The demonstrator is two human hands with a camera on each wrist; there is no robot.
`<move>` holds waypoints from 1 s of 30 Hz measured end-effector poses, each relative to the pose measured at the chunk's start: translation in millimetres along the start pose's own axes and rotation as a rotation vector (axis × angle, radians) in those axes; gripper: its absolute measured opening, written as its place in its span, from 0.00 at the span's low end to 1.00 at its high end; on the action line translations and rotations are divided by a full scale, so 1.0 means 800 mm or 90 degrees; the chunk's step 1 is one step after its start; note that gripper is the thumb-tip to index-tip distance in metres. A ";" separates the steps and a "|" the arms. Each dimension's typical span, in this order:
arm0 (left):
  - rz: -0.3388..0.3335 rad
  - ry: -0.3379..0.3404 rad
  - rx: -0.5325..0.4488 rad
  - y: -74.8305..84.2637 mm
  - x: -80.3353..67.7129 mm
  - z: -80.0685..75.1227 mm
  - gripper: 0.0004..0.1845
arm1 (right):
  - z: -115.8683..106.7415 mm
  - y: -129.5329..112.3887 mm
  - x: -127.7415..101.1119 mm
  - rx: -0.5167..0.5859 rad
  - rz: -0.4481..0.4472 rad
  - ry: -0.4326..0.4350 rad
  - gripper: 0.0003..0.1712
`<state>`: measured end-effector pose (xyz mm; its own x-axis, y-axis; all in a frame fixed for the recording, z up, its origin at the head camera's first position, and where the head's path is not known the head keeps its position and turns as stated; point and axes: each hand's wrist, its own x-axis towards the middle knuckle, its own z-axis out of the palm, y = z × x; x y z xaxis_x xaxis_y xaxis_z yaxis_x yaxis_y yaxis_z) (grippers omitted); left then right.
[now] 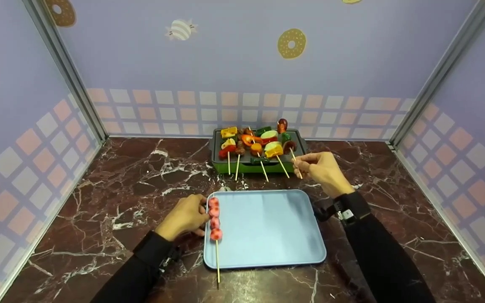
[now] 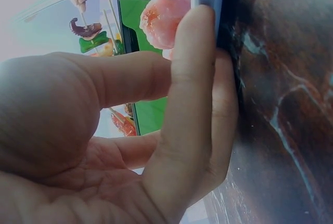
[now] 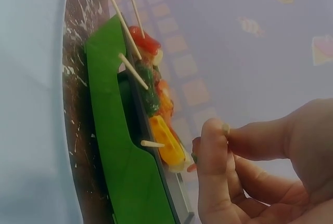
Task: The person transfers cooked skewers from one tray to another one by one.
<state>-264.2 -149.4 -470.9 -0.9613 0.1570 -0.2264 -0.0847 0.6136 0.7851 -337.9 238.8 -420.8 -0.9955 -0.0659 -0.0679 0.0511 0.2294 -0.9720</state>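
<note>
A light blue tray [image 1: 267,229] lies on the table, with a skewer of pink balls [image 1: 215,223] along its left edge, the stick's end past the front rim. My left hand [image 1: 187,214] grips the tray's left rim; in the left wrist view a fingertip [image 2: 200,21] lies right at the rim, close beside the pink balls. My right hand [image 1: 320,168] pinches the wooden stick of a skewer with a dark octopus-like piece [image 2: 86,29] and a green piece below it. That skewer tilts over the grill's right side; in the right wrist view my fingers hide most of it.
Behind the tray stands a green grill [image 1: 251,168] with a dark top, loaded with several skewers of mixed vegetables and meat [image 1: 230,149], sticks jutting toward me. Patterned walls [image 1: 242,63] enclose the dark marbled table [image 1: 133,168] at the back and both sides.
</note>
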 end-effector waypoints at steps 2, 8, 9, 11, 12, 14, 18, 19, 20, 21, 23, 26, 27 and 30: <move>-0.001 -0.002 0.001 0.000 0.000 -0.001 0.30 | 0.001 0.000 -0.004 0.001 -0.006 -0.003 0.17; 0.002 0.001 0.005 -0.002 0.002 -0.001 0.28 | 0.005 0.000 -0.016 0.014 -0.006 -0.007 0.16; 0.005 0.001 0.006 -0.002 0.002 -0.001 0.28 | 0.006 0.000 -0.019 0.015 -0.004 -0.009 0.16; 0.009 0.000 0.008 -0.002 0.001 -0.001 0.27 | 0.008 0.000 -0.023 0.021 -0.006 -0.012 0.16; 0.012 0.000 0.009 -0.002 0.001 -0.001 0.27 | 0.010 0.001 -0.025 0.021 -0.007 -0.013 0.16; 0.013 0.001 0.009 -0.003 0.000 -0.001 0.26 | 0.012 0.002 -0.030 0.022 -0.014 -0.018 0.16; 0.014 0.003 0.006 -0.003 0.000 0.000 0.26 | 0.015 0.003 -0.039 0.021 -0.028 -0.029 0.16; 0.013 0.004 0.005 -0.003 0.000 0.000 0.27 | 0.016 0.004 -0.041 0.022 -0.031 -0.033 0.17; 0.013 0.004 0.004 -0.003 0.000 0.000 0.27 | 0.017 0.004 -0.043 0.025 -0.033 -0.035 0.17; 0.013 0.004 0.004 -0.002 0.000 0.000 0.27 | 0.018 0.005 -0.045 0.027 -0.035 -0.038 0.16; 0.016 0.005 0.006 -0.002 0.000 0.000 0.27 | 0.020 0.005 -0.049 0.025 -0.040 -0.042 0.16; 0.014 0.006 0.012 -0.002 0.001 0.000 0.28 | 0.024 0.006 -0.056 0.029 -0.044 -0.048 0.14; 0.013 0.006 0.015 -0.002 0.002 0.000 0.28 | 0.025 0.007 -0.057 0.023 -0.046 -0.049 0.14; 0.009 0.004 0.021 -0.002 0.002 0.000 0.28 | 0.027 0.010 -0.064 0.015 -0.046 -0.051 0.13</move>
<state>-265.3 -150.2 -472.7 -0.9638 0.1612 -0.2122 -0.0627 0.6366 0.7686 -285.2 222.7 -430.0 -0.9873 -0.1584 -0.0142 -0.0177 0.1978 -0.9801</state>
